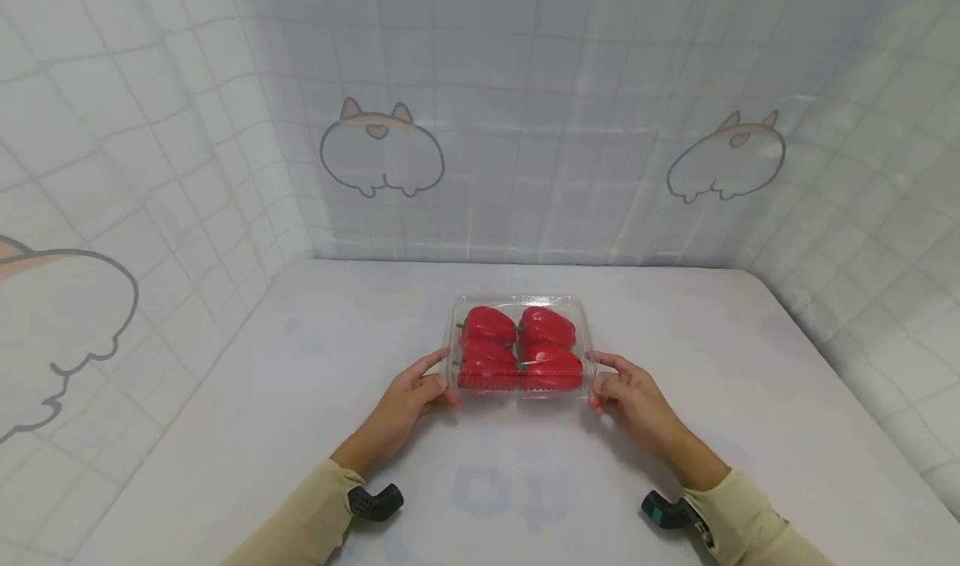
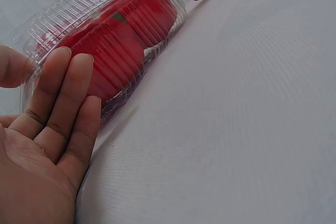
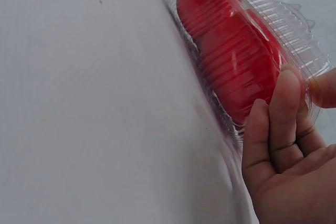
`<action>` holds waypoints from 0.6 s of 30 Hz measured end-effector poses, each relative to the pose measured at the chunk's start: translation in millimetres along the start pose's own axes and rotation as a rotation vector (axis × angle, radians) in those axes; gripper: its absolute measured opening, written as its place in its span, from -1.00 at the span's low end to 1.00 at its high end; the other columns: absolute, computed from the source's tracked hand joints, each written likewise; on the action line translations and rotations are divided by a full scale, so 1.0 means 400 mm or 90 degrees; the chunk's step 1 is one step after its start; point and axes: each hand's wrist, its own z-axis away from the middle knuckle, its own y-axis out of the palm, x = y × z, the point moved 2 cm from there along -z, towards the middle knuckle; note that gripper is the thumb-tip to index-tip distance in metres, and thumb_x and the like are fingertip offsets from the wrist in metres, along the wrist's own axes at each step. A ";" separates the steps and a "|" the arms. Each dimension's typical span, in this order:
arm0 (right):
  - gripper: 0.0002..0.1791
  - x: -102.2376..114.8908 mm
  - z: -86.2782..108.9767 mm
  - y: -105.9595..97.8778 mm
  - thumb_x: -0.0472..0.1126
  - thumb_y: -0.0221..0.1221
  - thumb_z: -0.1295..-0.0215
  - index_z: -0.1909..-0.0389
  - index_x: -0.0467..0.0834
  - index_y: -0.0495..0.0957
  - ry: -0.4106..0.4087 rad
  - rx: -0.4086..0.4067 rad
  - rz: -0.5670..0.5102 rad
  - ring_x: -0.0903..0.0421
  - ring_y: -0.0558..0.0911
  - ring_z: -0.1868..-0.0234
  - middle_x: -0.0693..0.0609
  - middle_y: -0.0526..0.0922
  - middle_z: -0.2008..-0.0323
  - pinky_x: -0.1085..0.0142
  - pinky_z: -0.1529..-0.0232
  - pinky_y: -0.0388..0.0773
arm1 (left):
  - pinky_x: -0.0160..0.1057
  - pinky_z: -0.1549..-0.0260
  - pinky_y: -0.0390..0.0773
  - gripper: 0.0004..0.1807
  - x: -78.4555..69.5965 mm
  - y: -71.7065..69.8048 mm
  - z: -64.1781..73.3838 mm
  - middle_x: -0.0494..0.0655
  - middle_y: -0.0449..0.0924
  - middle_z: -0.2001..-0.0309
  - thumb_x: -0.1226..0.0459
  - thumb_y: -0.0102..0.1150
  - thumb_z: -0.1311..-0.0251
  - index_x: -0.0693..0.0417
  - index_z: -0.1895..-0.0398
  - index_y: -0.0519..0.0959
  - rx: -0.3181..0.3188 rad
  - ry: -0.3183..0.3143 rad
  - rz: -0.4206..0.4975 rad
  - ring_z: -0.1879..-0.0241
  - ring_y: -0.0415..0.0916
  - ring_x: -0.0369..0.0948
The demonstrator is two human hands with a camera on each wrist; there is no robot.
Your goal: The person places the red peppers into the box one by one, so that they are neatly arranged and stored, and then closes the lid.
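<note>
A clear plastic clamshell box (image 1: 519, 301) stands in the middle of the table, with its ribbed lid over several red bell peppers (image 1: 550, 367) with green stems. My left hand (image 1: 407, 398) holds the box's near left corner between thumb and fingers. At the near right corner, my right hand (image 1: 632, 398) holds it the same way. In the left wrist view, the fingers of the left hand (image 2: 58, 114) lie along the clear wall, in front of a red pepper (image 2: 107, 59). The right wrist view has the right hand's fingers (image 3: 285, 108) against the opposite end.
A white cloth covers the table (image 1: 517, 483). Behind it hangs a grid-patterned curtain (image 1: 517, 174) with cartoon animal prints, and similar curtains enclose both sides. Dark devices (image 1: 375, 503) are strapped at both wrists, by the beige sleeves.
</note>
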 end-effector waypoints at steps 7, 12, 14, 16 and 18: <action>-0.41 -0.003 0.001 0.003 -0.35 0.04 -0.39 -0.40 -0.39 0.17 0.003 0.004 -0.017 0.12 0.60 0.38 -0.04 0.62 0.42 0.33 0.23 0.64 | -0.19 -0.08 0.58 -0.35 0.002 -0.001 -0.002 0.09 0.67 0.20 0.22 0.00 -0.50 0.13 -0.56 0.08 0.015 0.016 0.010 0.07 0.65 -0.03; -0.41 -0.001 0.001 -0.003 -0.35 0.01 -0.43 -0.42 -0.40 0.13 -0.006 0.036 -0.034 0.13 0.63 0.35 -0.01 0.64 0.41 0.33 0.18 0.64 | -0.18 -0.08 0.58 -0.36 0.000 -0.001 -0.002 0.09 0.68 0.20 0.21 -0.02 -0.51 0.13 -0.56 0.08 0.015 0.022 0.008 0.08 0.66 -0.03; -0.40 0.000 0.000 -0.006 -0.34 0.02 -0.45 -0.43 -0.41 0.12 -0.008 0.047 -0.035 0.14 0.64 0.35 0.01 0.66 0.40 0.33 0.17 0.65 | -0.16 -0.08 0.58 -0.36 -0.001 -0.002 -0.002 0.10 0.68 0.20 0.22 -0.03 -0.52 0.14 -0.56 0.08 0.014 0.023 0.010 0.08 0.66 -0.03; -0.39 -0.001 -0.001 -0.008 -0.33 0.03 -0.47 -0.45 -0.41 0.10 -0.005 0.062 -0.037 0.15 0.66 0.33 0.02 0.67 0.39 0.33 0.14 0.66 | -0.15 -0.08 0.57 -0.37 -0.002 -0.002 -0.001 0.10 0.68 0.20 0.23 -0.04 -0.52 0.14 -0.57 0.07 0.012 0.025 0.013 0.08 0.65 -0.02; -0.37 -0.001 -0.003 -0.011 -0.31 0.04 -0.48 -0.46 -0.41 0.08 0.002 0.072 -0.040 0.15 0.67 0.31 0.01 0.69 0.37 0.32 0.12 0.66 | -0.13 -0.09 0.57 -0.37 -0.005 -0.002 0.000 0.12 0.68 0.20 0.23 -0.05 -0.52 0.14 -0.57 0.07 0.010 0.026 0.013 0.08 0.65 -0.01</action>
